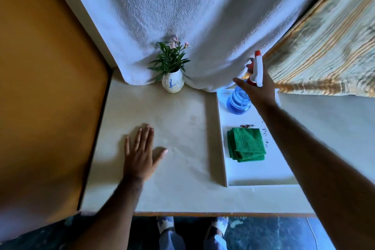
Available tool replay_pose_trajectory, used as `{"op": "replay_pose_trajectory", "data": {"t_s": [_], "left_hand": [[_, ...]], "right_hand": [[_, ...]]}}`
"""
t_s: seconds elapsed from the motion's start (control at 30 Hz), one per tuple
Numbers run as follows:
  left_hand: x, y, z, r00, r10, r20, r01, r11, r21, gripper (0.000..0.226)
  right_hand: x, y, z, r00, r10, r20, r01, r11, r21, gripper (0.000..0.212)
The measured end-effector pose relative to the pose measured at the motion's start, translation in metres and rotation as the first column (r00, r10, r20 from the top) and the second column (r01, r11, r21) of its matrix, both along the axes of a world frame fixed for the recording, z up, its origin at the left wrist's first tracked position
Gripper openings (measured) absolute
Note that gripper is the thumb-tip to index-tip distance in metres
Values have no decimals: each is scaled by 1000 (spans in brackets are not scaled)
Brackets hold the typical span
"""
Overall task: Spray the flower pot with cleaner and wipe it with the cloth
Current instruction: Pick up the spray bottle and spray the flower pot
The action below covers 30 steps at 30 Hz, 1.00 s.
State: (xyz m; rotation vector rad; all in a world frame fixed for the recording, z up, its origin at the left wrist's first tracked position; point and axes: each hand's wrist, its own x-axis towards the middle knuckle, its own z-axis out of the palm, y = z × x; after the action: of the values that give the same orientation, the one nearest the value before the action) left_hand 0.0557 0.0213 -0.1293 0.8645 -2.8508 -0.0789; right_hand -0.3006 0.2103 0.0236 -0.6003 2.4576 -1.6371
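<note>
Fingers [239,83] at spray bottle [239,101] neck; flower pot [172,84] white, blue-marked.

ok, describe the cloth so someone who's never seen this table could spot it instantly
Start at the cream tabletop and go to the flat white tray along its right side. Nearer the person than the blue spray bottle standing on that tray lies the folded green microfibre cloth. It is the only green, flat, soft item on the tray.
</note>
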Motion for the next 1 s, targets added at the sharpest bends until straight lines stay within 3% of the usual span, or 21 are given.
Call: {"op": "replay_pose_trajectory", "data": {"t_s": [0.17,0.3,0.4,0.47,0.57,0.67,0.77,0.9,1.0], "left_hand": [[2,-2,-10,999,4,-53,-7,999,-45,86],[2,-1,-12,998,2,-58,-4,999,-41,88],[1,-3,-12,998,10,-68,-13,999,-31,88],[1,-3,-12,998,14,-67,-16,999,-28,88],[2,-2,-11,997,16,-74,-19,999,-43,87],[3,-2,-11,995,6,-95,-11,999,-52,85],[2,-3,-13,996,6,-90,-10,999,-53,84],[1,-5,-12,997,8,-78,-12,999,-53,85],[2,-5,-12,997,10,-75,-13,999,-43,85]], "right_hand": [[0,-10,-19,996,-65,67,72,992,-105,27],[9,-16,-10,990,-123,61,133,973,-187,37],[20,-24,5,993,-104,61,114,974,-198,24],[33,-35,12,995,-48,93,60,988,-141,15],[65,-60,5,968,129,215,-131,991,-3,19],[99,-85,-13,915,203,348,-266,953,143,21],[113,-103,-31,887,157,434,-278,932,231,20],[110,-124,-39,897,108,429,-263,910,321,11],[109,-133,-37,920,98,381,-267,867,421,29]]}}
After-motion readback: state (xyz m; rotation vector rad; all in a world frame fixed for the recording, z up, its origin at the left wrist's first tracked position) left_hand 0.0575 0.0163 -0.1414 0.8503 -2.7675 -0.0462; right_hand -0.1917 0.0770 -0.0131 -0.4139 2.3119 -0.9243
